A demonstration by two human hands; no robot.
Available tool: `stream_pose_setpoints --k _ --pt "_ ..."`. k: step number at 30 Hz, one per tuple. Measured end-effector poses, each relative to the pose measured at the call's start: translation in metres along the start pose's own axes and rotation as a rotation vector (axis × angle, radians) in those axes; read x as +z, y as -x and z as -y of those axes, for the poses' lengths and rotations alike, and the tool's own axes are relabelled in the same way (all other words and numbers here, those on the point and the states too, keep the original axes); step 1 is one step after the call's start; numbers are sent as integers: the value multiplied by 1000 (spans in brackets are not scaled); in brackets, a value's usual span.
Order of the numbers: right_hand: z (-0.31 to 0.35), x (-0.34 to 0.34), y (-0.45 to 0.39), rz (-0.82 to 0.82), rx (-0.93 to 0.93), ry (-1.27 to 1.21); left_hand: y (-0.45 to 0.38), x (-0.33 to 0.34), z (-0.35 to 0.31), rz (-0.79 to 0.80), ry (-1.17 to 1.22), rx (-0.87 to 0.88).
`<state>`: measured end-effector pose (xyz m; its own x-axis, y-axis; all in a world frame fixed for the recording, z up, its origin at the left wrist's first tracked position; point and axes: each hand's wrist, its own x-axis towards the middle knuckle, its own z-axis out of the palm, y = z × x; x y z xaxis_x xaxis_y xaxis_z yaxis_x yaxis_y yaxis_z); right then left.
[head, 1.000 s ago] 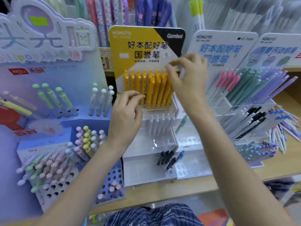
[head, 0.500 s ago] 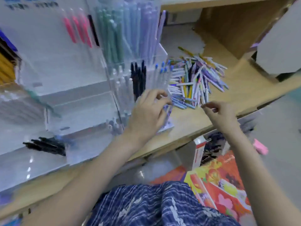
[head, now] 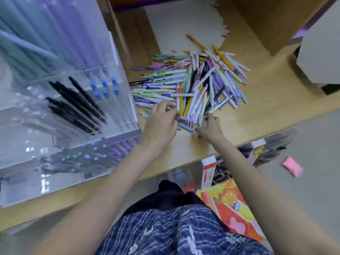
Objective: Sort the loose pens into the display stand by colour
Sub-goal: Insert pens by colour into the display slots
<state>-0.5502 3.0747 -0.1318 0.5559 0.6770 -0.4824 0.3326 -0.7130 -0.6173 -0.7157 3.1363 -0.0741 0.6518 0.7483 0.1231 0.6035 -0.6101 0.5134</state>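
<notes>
My left hand (head: 159, 124) pinched pale blue pens (head: 184, 119) at the near edge of the loose pile (head: 195, 80). My right hand (head: 209, 127), fingers curled, touched it just right; whether it held anything, I couldn't tell.

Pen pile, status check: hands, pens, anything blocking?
Left hand fingers pinching light blue pens at the pile's near edge. Right hand fingers curled at the pile, grip unclear. Display stand left of pile, nothing blocking.

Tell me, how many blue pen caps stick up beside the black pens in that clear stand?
6 blue caps, clustered in the compartment just right of the black pens in the clear display stand: three behind, three in front. Blur and glare may hide more.
</notes>
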Motion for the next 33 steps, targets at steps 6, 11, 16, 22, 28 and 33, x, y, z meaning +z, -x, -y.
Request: stream_pose_setpoints --k 6,11,16,22,28,33 --pt "-13 -101 -75 -220 -144 70 -57 36 5 129 -98 -195" --pt "18 -148 -184 -194 -278 225 -120 52 15 176 -191 -271" --pt "76 -120 -272 -57 -474 333 -174 66 34 192 -261 -388" --pt "102 -100 -289 119 -561 645 -183 72 42 137 -334 -366" --pt "77 -110 -280 245 -839 507 -234 72 62 111 -355 -256" --pt "69 -111 -267 270 -946 494 -279 77 80 348 -273 -340"
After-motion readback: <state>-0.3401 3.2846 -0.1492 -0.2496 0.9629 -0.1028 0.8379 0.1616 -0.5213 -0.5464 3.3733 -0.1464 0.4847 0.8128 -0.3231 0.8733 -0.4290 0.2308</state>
